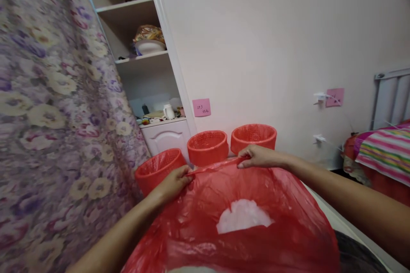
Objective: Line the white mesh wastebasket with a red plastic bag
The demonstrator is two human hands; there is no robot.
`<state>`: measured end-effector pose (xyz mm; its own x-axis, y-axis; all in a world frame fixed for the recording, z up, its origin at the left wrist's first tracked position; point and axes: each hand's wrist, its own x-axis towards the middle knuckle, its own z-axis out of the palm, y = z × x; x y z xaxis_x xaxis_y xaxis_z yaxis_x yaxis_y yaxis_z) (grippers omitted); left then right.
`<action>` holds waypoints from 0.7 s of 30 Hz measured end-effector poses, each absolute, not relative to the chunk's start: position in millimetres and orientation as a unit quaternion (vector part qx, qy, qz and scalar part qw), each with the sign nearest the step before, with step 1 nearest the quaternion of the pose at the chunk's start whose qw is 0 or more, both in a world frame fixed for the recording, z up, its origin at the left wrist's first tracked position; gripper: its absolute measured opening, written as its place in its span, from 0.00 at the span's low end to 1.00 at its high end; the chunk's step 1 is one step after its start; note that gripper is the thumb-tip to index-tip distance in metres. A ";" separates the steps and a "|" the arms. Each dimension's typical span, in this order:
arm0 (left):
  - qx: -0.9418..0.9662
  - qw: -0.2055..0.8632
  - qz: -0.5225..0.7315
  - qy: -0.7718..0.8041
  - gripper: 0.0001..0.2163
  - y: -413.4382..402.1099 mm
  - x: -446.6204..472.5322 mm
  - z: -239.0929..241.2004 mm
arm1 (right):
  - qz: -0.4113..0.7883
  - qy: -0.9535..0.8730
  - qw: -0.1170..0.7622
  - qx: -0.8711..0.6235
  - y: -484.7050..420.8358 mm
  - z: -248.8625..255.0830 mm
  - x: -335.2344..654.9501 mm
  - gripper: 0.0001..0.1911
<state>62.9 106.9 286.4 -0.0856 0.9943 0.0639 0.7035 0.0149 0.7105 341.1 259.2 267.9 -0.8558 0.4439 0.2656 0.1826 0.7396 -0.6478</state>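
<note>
While both hands pinch the far rim of a red plastic bag [243, 204], the left hand [174, 183] closes its fingers on the rim's left end and the right hand [258, 156] clamps the right end, stretching the edge taut between them. Below the grip, the bag billows toward the camera, and a white fluffy mass [241, 215] shows through it. Just beyond the grip stand three red mesh baskets: one [156, 168] beside the left hand, one [207, 147] between the hands, one [253, 136] behind the right hand. Left of the grip hangs a floral curtain [48, 115]; above it, a pink sticky note [201, 107] is stuck on the wall.
</note>
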 end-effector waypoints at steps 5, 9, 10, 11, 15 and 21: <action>0.607 0.341 0.321 0.642 0.20 113.7 45.4 282.3 | 0.423 -0.859 0.231 -0.175 277.4 270.1 331.8 0.15; 0.595 0.392 0.321 0.624 0.23 126.7 28.3 281.6 | 0.456 -0.834 0.254 -0.178 295.1 270.3 319.1 0.14; 0.593 0.393 0.331 0.620 0.24 131.9 24.0 281.3 | 0.465 -0.832 0.245 -0.175 298.2 270.8 316.4 0.14; 0.591 0.392 0.344 0.615 0.24 137.2 20.0 281.1 | 0.479 -0.831 0.225 -0.172 300.6 271.4 314.1 0.15; 0.581 0.394 0.383 0.601 0.25 151.3 10.1 281.1 | 0.545 -0.818 0.089 -0.163 304.9 272.5 308.0 0.19; 0.541 0.422 0.389 0.614 0.24 154.6 5.8 278.8 | 0.625 -0.744 0.147 -0.187 324.2 267.4 302.1 0.12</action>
